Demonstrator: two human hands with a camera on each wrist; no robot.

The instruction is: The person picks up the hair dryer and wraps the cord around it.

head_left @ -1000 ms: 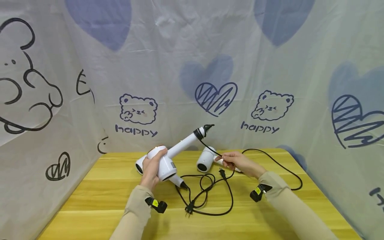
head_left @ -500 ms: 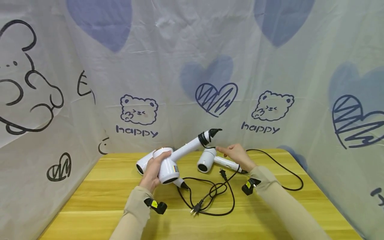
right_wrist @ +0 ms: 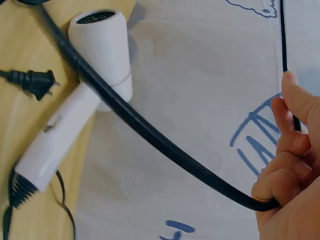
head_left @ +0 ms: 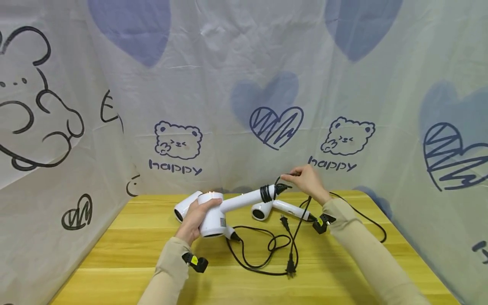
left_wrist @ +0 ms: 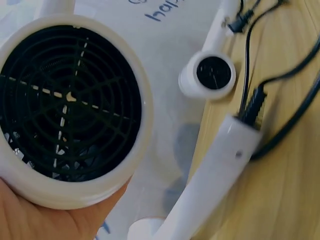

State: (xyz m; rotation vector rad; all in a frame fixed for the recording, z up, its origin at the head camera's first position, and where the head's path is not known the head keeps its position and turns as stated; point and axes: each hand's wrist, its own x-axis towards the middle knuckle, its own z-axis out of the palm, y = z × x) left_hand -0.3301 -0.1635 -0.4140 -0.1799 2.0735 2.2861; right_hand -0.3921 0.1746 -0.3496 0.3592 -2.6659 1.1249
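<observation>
My left hand [head_left: 196,218] grips a white hair dryer [head_left: 211,222] by its head, held over the table. Its grille [left_wrist: 70,97] faces the left wrist camera, and its handle points right. Several turns of black cord [head_left: 267,193] wrap the handle's end. Just beyond that end, my right hand [head_left: 309,183] pinches the cord between thumb and forefinger. In the right wrist view the other fingers curl round the cord [right_wrist: 160,140] as well. The loose length hangs from this hand to a two-pin plug [head_left: 291,266] low over the table.
Partly behind the held one, a second white hair dryer [head_left: 184,207] lies on the wooden table [head_left: 126,258]. A third hair dryer [head_left: 291,209] lies at the back. Black cords loop across the middle, with another plug [head_left: 284,222] among them. A printed curtain [head_left: 228,169] encloses the table.
The right hand has gone left, then up and back right past the handle's end, still with the cord. The handle has tipped lower, its windings bunched more. The hanging plug has shifted right.
</observation>
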